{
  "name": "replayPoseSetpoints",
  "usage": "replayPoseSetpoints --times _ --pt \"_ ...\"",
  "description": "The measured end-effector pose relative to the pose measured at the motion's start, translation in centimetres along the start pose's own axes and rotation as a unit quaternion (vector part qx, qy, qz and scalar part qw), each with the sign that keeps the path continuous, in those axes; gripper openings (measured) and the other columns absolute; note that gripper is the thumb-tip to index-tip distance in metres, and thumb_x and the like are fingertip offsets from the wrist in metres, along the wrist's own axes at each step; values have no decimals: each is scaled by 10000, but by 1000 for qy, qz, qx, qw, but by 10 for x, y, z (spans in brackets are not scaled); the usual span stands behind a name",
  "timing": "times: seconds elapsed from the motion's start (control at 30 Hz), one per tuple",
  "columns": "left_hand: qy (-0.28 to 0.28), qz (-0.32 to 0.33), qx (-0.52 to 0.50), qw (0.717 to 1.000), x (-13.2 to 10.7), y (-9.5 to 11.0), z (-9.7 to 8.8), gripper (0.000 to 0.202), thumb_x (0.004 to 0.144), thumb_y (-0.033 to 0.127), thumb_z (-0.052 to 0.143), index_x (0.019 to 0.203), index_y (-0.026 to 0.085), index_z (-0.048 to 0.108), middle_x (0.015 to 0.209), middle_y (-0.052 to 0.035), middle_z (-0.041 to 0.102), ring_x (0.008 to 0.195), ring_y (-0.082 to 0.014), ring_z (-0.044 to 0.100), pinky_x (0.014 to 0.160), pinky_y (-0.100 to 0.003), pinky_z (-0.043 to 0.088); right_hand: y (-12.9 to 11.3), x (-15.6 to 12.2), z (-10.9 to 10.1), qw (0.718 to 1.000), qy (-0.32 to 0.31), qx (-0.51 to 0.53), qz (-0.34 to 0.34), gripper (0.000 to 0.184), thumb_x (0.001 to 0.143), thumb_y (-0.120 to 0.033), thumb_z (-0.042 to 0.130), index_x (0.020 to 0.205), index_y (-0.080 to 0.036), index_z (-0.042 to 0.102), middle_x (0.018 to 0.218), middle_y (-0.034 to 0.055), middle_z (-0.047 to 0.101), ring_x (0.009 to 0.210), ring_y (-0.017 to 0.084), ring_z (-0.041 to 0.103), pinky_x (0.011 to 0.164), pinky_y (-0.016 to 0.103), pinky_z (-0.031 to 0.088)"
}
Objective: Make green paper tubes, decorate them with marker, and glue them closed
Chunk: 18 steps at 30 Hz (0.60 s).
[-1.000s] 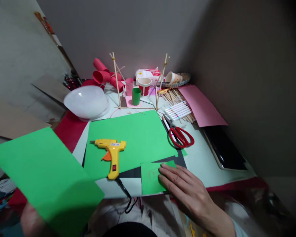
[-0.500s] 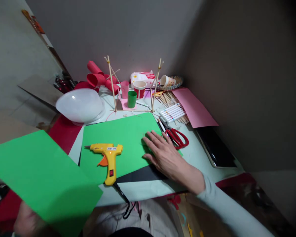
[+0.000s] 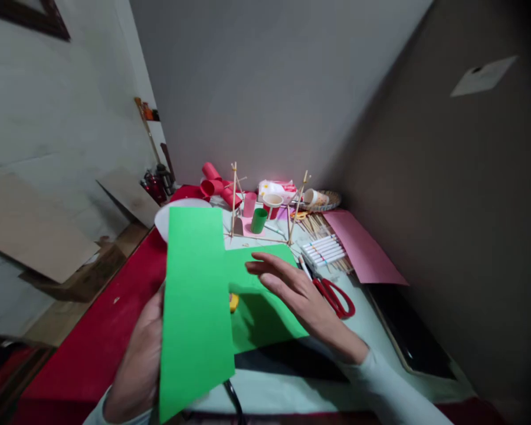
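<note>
My left hand grips a green paper sheet by its left edge, its fingers hidden behind it; the sheet stands tilted up in front of me. To its right my right hand hovers with fingers stretched out and nothing in them. Below that hand another green sheet lies flat over a black sheet. Only the yellow end of a glue gun shows past the held sheet, with its black cord below. Red-handled scissors rest just right of my right hand.
Behind stand a stick frame, a small green paper cylinder and a red-white paper cup. White markers, pink paper and a dark flat device lie right. A white bowl is partly hidden at left.
The held green sheet has come up from the lower left to the middle, now covering most of the glue gun. My right hand has lifted off the flat sheet. The view has tilted upward and left.
</note>
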<state>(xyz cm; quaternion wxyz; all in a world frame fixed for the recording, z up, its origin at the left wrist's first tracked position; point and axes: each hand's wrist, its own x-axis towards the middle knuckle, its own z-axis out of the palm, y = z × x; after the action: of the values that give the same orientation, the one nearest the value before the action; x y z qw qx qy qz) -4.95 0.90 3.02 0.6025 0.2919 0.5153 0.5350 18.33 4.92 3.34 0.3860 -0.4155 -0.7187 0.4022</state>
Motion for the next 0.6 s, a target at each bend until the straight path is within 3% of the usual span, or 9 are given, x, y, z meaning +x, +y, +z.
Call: replayPoseSetpoints --times 0.03,0.1,0.17,0.23,0.37,0.5,0.6 --pt "-11 -13 6 1000 0 5 10 619 468 532 966 949 191 776 862 -106 810 680 -319 748 597 -414 624 -7 8 2 996 4 90 6 499 1006 -463 601 1430 -205 552 1249 115 760 1191 230 709 1035 413 562" --pt "-72 -18 31 997 2 13 30 628 407 505 982 923 207 783 786 -96 801 630 -307 739 544 -377 599 -12 24 6 977 38 209 1 525 892 -433 744 1341 -207 590 1005 44 771 946 192 721 862 333 581" --pt "-130 18 56 990 10 16 44 602 459 452 980 979 220 784 808 -77 800 651 -277 734 553 -339 583 -7 39 6 964 89 249 -8 390 842 -423 779 1142 -199 668 793 -18 676 716 144 614 698 281 526" --pt "-153 55 54 985 22 16 50 568 559 447 951 1050 221 776 870 -66 797 710 -241 728 605 -306 577 4 48 1 957 131 259 -15 328 818 -443 786 1007 -200 675 690 -52 571 628 120 503 624 259 469" --pt "-167 108 104 975 46 19 53 505 757 644 776 1025 217 765 790 -34 729 662 -180 648 596 -274 535 24 52 -11 945 185 269 -20 324 795 -479 785 876 -197 647 623 -74 467 594 112 435 594 250 417" --pt "-206 153 214 943 58 23 59 385 702 566 856 748 199 747 744 -19 684 708 -173 605 677 -260 526 30 50 -16 943 195 270 -23 313 829 -480 738 815 -191 618 684 -55 484 603 101 424 591 243 398" --pt "-222 145 222 938 61 22 64 388 719 572 838 832 205 787 834 -44 735 750 -203 629 721 -294 548 28 50 -16 947 195 253 -28 296 866 -482 695 823 -201 608 707 -54 473 606 97 414 582 234 382"
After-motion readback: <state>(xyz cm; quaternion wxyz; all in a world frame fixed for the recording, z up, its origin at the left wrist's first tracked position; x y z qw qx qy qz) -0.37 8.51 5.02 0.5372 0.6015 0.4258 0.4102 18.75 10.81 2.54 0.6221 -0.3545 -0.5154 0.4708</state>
